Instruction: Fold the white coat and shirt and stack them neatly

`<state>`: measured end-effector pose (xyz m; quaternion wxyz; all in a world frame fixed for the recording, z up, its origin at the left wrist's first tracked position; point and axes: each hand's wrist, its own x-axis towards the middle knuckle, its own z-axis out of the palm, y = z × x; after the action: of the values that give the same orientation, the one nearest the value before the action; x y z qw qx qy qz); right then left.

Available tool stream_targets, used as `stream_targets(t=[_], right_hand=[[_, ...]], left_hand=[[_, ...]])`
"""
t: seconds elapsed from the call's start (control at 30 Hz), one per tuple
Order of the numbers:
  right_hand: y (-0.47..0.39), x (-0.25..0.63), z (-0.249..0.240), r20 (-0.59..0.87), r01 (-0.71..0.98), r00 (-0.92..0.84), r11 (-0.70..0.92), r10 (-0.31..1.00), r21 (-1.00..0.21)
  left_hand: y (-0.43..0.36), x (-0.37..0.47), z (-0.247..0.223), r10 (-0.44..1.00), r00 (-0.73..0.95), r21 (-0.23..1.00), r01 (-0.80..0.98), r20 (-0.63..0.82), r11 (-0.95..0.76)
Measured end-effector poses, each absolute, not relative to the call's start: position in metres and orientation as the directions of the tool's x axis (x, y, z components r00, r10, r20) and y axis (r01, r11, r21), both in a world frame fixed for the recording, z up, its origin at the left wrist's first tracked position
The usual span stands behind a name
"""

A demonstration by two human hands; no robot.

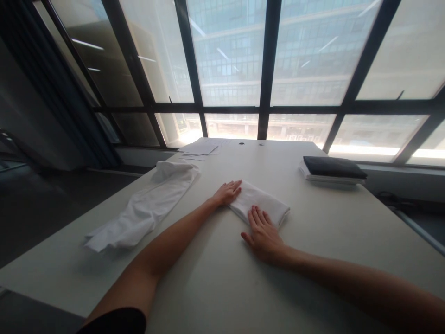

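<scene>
A white cloth folded into a flat rectangle [262,202] lies at a slant on the white table. My left hand [227,192] rests flat on its left end, fingers stretched towards the far corner. On the near edge, towards the right, my right hand [264,236] presses with fingers extended and the thumb out to the side. Both hands are open and grip nothing. To the left of my left arm a second white cloth [146,204] lies loose and wrinkled, stretched lengthwise along the table's left side.
On the table [215,297], a stack of folded fabric [333,169], black on top of white, sits at the right edge. Sheets of paper [200,148] lie at the far left. Large windows [229,60] stand behind the table, and a dark curtain [52,93] hangs left.
</scene>
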<state>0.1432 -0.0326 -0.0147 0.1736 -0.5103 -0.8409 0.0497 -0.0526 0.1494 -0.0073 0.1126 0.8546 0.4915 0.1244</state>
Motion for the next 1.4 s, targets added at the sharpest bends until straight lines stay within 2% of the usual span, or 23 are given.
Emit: stream_targets(t=[0.07, 0.17, 0.23, 0.3, 0.37, 0.43, 0.53, 0.67, 0.77, 0.87, 1.13, 1.4], right_hand=[[-0.038, 0.142, -0.013, 0.243, 0.808, -0.434, 0.494, 0.867, -0.322], [-0.042, 0.150, -0.008, 0.281, 0.695, -0.434, 0.516, 0.856, -0.500], [-0.040, 0.164, -0.004, 0.354, 0.590, -0.407, 0.538, 0.842, -0.602], [-0.031, 0.186, -0.003, 0.455, 0.536, -0.353, 0.575, 0.818, -0.618], [-0.019, 0.214, -0.004, 0.548, 0.572, -0.268, 0.588, 0.793, -0.572], [-0.005, 0.244, -0.007, 0.597, 0.652, -0.153, 0.534, 0.788, -0.538], [0.006, 0.283, -0.011, 0.581, 0.731, -0.105, 0.459, 0.807, -0.506], [0.003, 0.306, -0.014, 0.546, 0.726, -0.259, 0.534, 0.797, -0.434], [0.002, 0.306, -0.016, 0.580, 0.685, -0.401, 0.652, 0.709, -0.324], [0.006, 0.303, -0.017, 0.592, 0.690, -0.472, 0.692, 0.653, -0.214], [0.009, 0.301, -0.008, 0.571, 0.785, -0.542, 0.613, 0.617, 0.083], [0.011, 0.293, -0.001, 0.536, 0.825, -0.547, 0.524, 0.643, 0.213]], left_hand=[[0.148, -0.053, -0.006, 0.869, 0.482, 0.332, 0.806, 0.110, -0.489], [0.144, -0.052, -0.001, 0.863, 0.473, 0.312, 0.804, 0.178, -0.506], [0.138, -0.050, 0.004, 0.836, 0.483, 0.257, 0.800, 0.262, -0.543], [0.127, -0.045, 0.012, 0.767, 0.544, 0.196, 0.757, 0.341, -0.623], [0.112, -0.035, 0.019, 0.672, 0.638, 0.169, 0.666, 0.376, -0.727], [0.093, -0.022, 0.025, 0.575, 0.732, 0.192, 0.546, 0.364, -0.816], [0.066, -0.003, 0.029, 0.425, 0.858, 0.255, 0.360, 0.287, -0.898], [0.050, 0.007, 0.030, 0.284, 0.933, 0.305, 0.210, 0.222, -0.929], [0.052, 0.005, 0.030, 0.193, 0.941, 0.292, 0.109, 0.279, -0.950], [0.053, 0.004, 0.031, 0.119, 0.942, 0.252, 0.038, 0.313, -0.967], [0.045, 0.008, 0.031, 0.081, 0.942, 0.197, 0.016, 0.325, -0.980], [0.043, 0.014, 0.025, 0.120, 0.920, 0.172, 0.059, 0.373, -0.983]])
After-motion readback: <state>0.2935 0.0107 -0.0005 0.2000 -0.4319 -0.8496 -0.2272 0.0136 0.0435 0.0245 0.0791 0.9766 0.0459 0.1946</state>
